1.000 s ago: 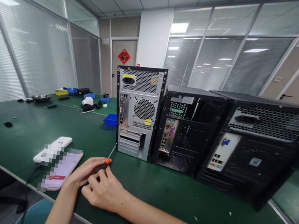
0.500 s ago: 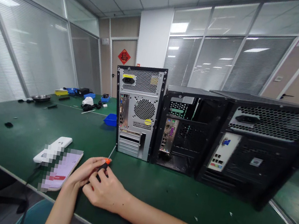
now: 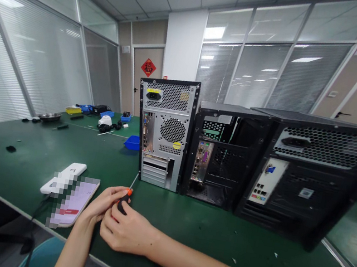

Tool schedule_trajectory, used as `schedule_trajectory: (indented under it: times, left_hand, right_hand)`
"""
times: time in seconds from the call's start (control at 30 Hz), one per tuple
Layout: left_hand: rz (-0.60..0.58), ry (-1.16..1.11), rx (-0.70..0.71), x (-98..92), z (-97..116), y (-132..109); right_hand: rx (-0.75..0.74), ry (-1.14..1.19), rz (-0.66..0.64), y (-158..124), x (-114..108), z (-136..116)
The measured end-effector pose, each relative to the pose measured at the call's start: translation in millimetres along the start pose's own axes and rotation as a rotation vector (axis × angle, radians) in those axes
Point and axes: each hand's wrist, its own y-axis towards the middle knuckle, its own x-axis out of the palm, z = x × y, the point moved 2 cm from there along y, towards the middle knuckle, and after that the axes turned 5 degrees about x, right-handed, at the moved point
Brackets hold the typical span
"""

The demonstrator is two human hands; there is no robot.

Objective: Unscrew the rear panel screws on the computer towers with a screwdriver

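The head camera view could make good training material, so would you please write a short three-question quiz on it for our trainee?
1. How many upright computer towers stand in a row on the glossy green table? A) two B) three C) four
2. True or false: from the camera's viewpoint, the bright-blue plastic tray lies left of the silver-backed, black-edged tower.
3. Which tool do the left hand and right hand hold, and at which corner of the silver-backed tower is its tip?

Key: 1. B. 2. True. 3. An orange-and-black-handled metal screwdriver; the lower left corner, as seen here.
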Motion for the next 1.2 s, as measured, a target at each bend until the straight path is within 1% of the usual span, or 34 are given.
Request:
schedule_trajectory:
  times: [0.23,0.57,0.83,1.03,1.2]
  left_hand:
    - [0.015,0.056,0.016,-4.8,-2.8,2.0]
    - [0.053,0.119,0.007,-4.6,-1.8,2.9]
    - [0.056,0.143,0.003,-5.6,-2.8,1.7]
    - [0.077,0.153,0.017,-5.4,-3.5,3.6]
    - [0.078,0.170,0.028,-7.8,-5.8,6.0]
  right_hand:
    - [-0.021,0.001,-0.047,0.6,-1.1,0.0]
    - [-0.042,0.015,-0.058,-0.4,-1.4,-0.2]
    - [-0.049,0.025,-0.078,-1.7,-3.3,-2.5]
    - [-0.051,0.025,-0.094,-0.1,-4.5,1.4]
    - [-0.054,0.026,-0.081,2.9,-4.5,5.0]
